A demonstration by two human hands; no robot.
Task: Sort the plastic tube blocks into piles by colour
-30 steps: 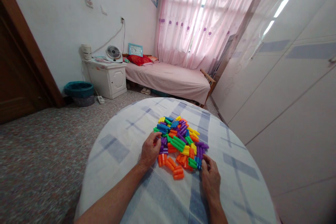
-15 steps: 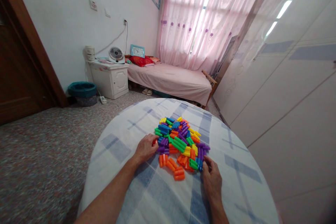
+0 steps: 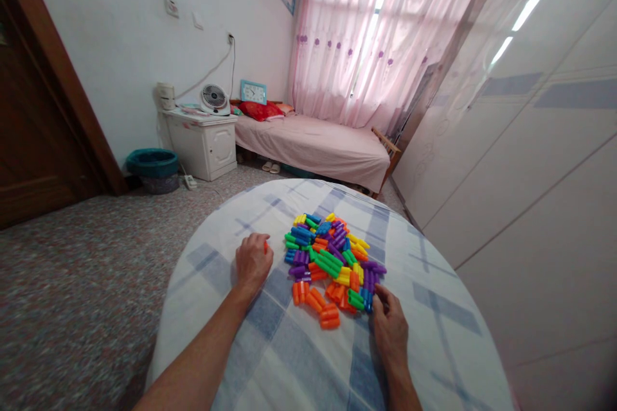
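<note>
A pile of colourful plastic toy pieces (image 3: 330, 263), shaped like short joined tubes, some with pointed ends, lies mid-table. To its left, my left hand (image 3: 253, 263) is closed round an orange piece (image 3: 265, 246); only a small part of it shows between the fingers. My right hand (image 3: 390, 318) rests at the pile's right edge, loosely curled, with a gap between thumb and forefinger. Its fingertips are beside a blue piece (image 3: 367, 300), and whether they touch it I cannot tell. Near the front are loose orange pieces (image 3: 330, 316).
The round table (image 3: 299, 372) wears a blue and white checked cloth. Beyond it stand a bed (image 3: 318, 141), a white cabinet (image 3: 222, 149) with a fan (image 3: 214, 99), and a bin (image 3: 153, 164). A tall white wardrobe (image 3: 506, 160) rises on the right.
My left hand has moved left, away from the pile, carrying the orange piece. The right hand has stayed almost where it was.
</note>
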